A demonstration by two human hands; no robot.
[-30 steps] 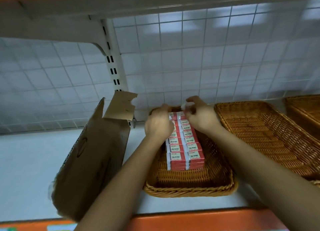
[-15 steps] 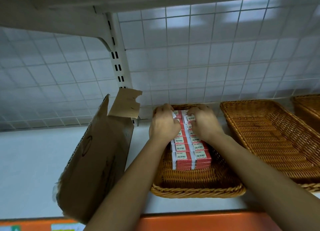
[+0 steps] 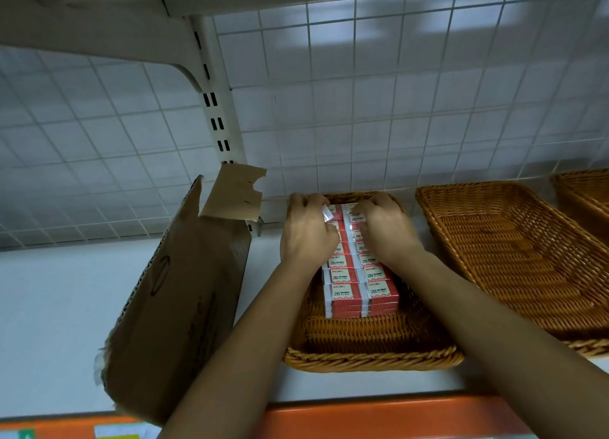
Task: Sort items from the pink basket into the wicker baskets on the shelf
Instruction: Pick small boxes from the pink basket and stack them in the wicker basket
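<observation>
The orange shelf edge (image 3: 362, 419) runs across the near side. Behind it, on the white shelf, a torn cardboard carton (image 3: 178, 306) leans at the left. Just beside it stands the middle wicker basket (image 3: 372, 359).

Inside this basket the small red boxes (image 3: 359, 287) lie in two tight rows, several layers deep, running from the near end toward the far wall of the basket. The labels read 2B; the contents are judged to be pencils or leads.

- Handling: each box is judged light and stiff. The faces look glossy, so a loose box can slide off the stack.
- Hold: take a box by its two long sides, or press on the top face to seat it. Do not pull on an end flap.

At the far end of the rows, the left hand (image 3: 306, 234) pinches the end of a box with curled fingers. The right hand (image 3: 385, 231) curls its fingers over the top boxes of the right row.

To the right stands an empty wicker basket (image 3: 514, 257); a third basket (image 3: 586, 194) shows at the frame edge. A wire grid panel (image 3: 395, 108) closes the back. The pink basket is not in view.
</observation>
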